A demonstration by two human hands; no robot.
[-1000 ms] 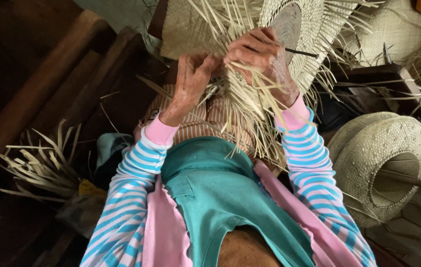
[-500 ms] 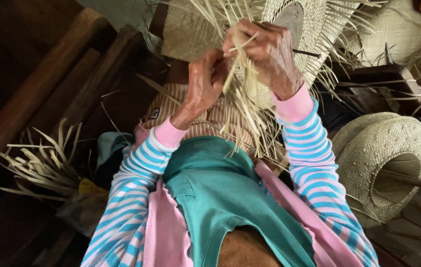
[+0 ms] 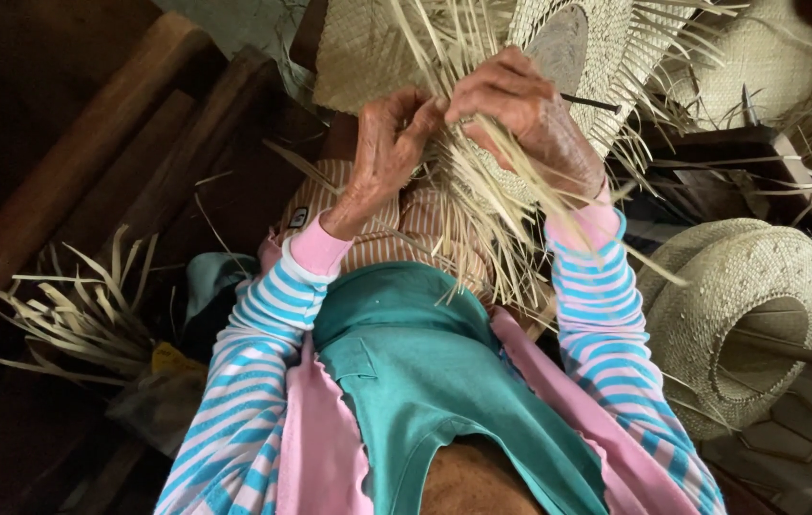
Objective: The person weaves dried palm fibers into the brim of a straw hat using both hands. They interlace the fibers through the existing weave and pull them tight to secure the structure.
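A: Right, where do your hands stand? Your left hand (image 3: 382, 153) and your right hand (image 3: 520, 114) meet fingertip to fingertip over the unfinished hat (image 3: 559, 57) propped on your lap, above the striped cloth (image 3: 396, 234).

B: And both are closed on something?

A: Your left fingers are pinched together on a few of the loose straw strips (image 3: 497, 224) at the edge of the weave. Your right hand is curled over the same bunch, fingers bent and pressed onto the strips, so both hands are clamped on straw rather than lying free.

B: What step would you call it?

A: By my judgement you are in the middle of plaiting the brim: the crown is woven, while the rim trails unwoven ends. The next move calls for you to part one strip from the bunch and keep the neighbours tight (slack there would likely loosen the weave).

B: Which way does the hat point?

A: Its flat top faces up and towards you, tilted away from your body. The free strips run their long axis from the hands down towards your green apron (image 3: 425, 381), fanning out as they go.

B: Anything else nearby?

A: A finished hat (image 3: 711, 315) lies to your right, well apart, and a sheaf of cut leaves (image 3: 82, 315) sits on your left.
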